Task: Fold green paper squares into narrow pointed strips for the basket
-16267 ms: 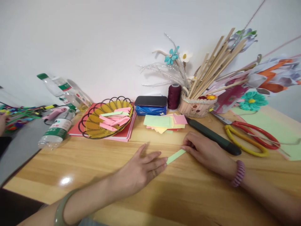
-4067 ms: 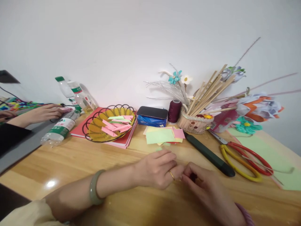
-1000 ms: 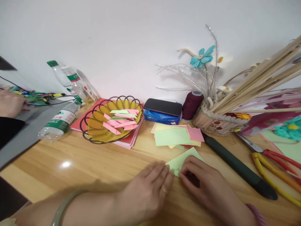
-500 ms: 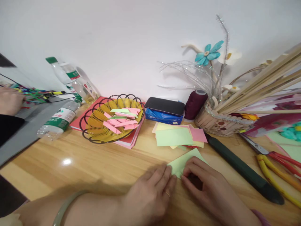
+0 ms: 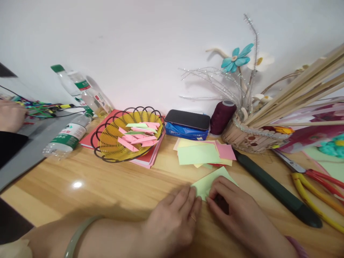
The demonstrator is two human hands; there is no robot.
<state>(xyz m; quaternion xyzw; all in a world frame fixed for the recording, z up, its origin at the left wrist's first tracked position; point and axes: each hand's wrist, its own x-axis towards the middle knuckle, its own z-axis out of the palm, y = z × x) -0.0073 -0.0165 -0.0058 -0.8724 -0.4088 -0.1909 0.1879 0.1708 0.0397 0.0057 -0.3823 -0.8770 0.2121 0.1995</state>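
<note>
A pale green sheet of paper (image 5: 211,181) lies at an angle on the wooden table in front of me. My left hand (image 5: 174,216) presses on its left corner with the fingers held together. My right hand (image 5: 236,208) pinches the paper's near edge between thumb and fingertips. Just beyond the sheet is a loose stack of green, yellow and pink paper pieces (image 5: 199,153). Farther left, a yellow basket with black looped rim (image 5: 107,141) holds several folded pink and green paper strips (image 5: 139,134).
Bottles (image 5: 67,134) stand and lie at the left, near another person's hand (image 5: 12,115). Behind the stack are a blue packet (image 5: 185,133) with a phone (image 5: 188,119) on it and a maroon thread spool (image 5: 222,116). A dark green tool (image 5: 276,188) and scissors (image 5: 311,175) lie right.
Both hands keep nearly the same hold on the green paper. The whole view has shifted very slightly.
</note>
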